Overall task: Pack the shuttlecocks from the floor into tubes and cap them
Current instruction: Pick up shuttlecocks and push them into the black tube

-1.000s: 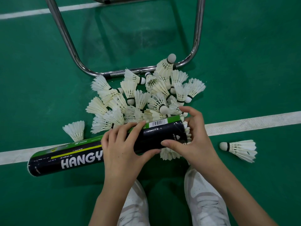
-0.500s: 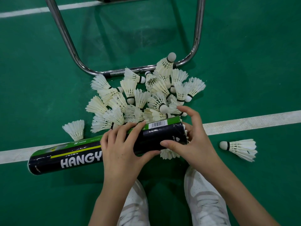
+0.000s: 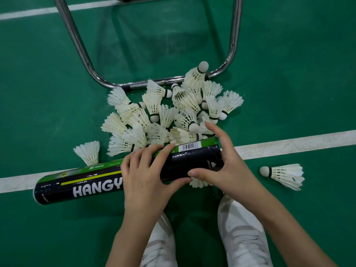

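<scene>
A long black and green tube (image 3: 81,182) lies nearly level above the green floor. My left hand (image 3: 146,170) is wrapped around its middle. My right hand (image 3: 225,162) cups the tube's right end, thumb on the black wall, fingers over the mouth. White feathers of a shuttlecock (image 3: 197,183) stick out under that hand; how far it sits in the tube is hidden. A heap of white shuttlecocks (image 3: 165,114) lies just beyond the tube. One loose shuttlecock (image 3: 88,152) rests at the left, another shuttlecock (image 3: 283,175) at the right.
A chrome tubular chair frame (image 3: 81,49) curves across the floor behind the heap. White court lines (image 3: 289,145) run left to right under the tube. My two white shoes (image 3: 242,232) stand at the bottom of the view.
My right hand has pressed closer over the tube's right end, and less of the feathers shows there. The tube and my left hand have barely moved.
</scene>
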The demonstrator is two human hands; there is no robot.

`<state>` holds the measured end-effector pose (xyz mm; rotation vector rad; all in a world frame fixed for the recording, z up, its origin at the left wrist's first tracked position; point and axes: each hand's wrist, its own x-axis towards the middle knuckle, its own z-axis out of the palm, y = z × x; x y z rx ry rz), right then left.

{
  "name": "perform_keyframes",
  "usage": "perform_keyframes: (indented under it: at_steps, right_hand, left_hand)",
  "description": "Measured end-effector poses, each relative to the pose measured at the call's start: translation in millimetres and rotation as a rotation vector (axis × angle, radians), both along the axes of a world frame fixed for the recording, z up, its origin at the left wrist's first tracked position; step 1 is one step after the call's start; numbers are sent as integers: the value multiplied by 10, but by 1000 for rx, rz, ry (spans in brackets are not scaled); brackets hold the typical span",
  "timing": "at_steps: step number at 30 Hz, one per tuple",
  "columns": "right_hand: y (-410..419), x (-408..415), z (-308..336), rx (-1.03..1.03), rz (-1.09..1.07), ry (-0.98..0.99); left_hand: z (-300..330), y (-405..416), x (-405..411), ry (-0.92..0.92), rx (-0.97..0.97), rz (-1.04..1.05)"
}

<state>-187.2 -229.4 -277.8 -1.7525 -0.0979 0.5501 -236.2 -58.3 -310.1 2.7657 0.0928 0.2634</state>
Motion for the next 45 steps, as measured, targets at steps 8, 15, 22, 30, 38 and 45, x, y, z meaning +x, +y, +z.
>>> perform_keyframes:
  at_steps: [8, 15, 22, 30, 38, 45]
  right_hand:
    - [-73, 16, -8, 125, -63, 43]
    - [-23, -36, -12, 110, -38, 61]
    - [-3, -18, 8, 56, -7, 32]
    - [7, 34, -8, 77, 19, 36]
    - [-180, 432, -99, 118, -65, 8]
    - [-342, 960, -458, -70, -295, -176]
  left_hand:
    - [-11, 50, 4, 10, -10, 17]
    - [-14, 23, -17, -6, 7, 15]
    - [-2, 10, -24, 5, 2, 22]
    - [10, 14, -9, 11, -12, 20]
    - [-3, 112, 19, 30, -18, 61]
    - [-12, 90, 25, 31, -20, 89]
